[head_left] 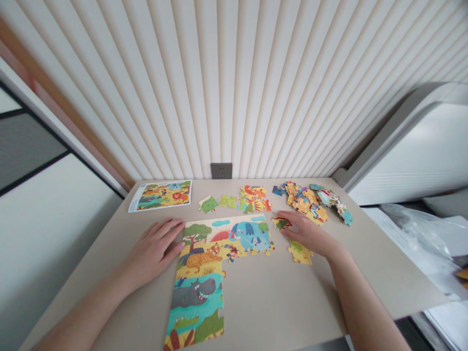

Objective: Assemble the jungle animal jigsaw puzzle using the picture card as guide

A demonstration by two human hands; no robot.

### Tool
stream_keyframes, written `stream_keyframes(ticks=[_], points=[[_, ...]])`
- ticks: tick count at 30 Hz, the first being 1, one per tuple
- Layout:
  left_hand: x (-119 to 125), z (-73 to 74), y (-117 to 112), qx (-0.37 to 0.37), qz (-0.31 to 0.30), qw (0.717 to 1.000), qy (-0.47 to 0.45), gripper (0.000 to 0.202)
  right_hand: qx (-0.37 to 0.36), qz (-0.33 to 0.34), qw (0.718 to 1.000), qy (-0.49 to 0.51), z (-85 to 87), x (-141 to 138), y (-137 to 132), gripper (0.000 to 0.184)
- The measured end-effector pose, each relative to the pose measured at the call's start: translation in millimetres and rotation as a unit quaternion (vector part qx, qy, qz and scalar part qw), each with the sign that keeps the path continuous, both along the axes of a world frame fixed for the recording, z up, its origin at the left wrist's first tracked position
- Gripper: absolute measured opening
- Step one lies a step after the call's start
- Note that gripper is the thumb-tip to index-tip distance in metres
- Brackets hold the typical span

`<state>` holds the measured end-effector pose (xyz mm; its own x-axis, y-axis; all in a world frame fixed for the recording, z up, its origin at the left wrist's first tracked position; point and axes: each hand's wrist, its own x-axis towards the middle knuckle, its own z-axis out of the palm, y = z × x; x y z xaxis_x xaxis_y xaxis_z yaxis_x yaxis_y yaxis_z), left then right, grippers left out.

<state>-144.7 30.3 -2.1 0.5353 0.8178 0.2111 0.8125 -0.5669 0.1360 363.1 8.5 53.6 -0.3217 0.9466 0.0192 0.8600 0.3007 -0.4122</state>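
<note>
A partly joined animal jigsaw (204, 273) lies on the beige table (278, 302), with an elephant, a leopard and a hippo showing. My left hand (157, 246) rests flat and open at the puzzle's left edge, fingertips touching it. My right hand (305, 231) lies palm down to the right of the puzzle, its fingertips on a loose piece (281, 223). Just below that hand sits a yellow-green loose piece (300, 253).
A heap of loose pieces (314, 201) lies at the back right, and a few small clusters (252, 199) sit behind the puzzle. A reference picture sheet (161, 195) is at the back left. A wall socket (221, 170) and a white machine (413, 156) border the table.
</note>
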Motion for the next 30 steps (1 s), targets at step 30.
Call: stream_keyframes(ticks=[30], points=[[-0.3,-1.1,0.5,0.009,-0.003,1.000,0.000,0.057,0.096,-0.023,0.995,-0.007,-5.7,-16.8,4.8,0.035]])
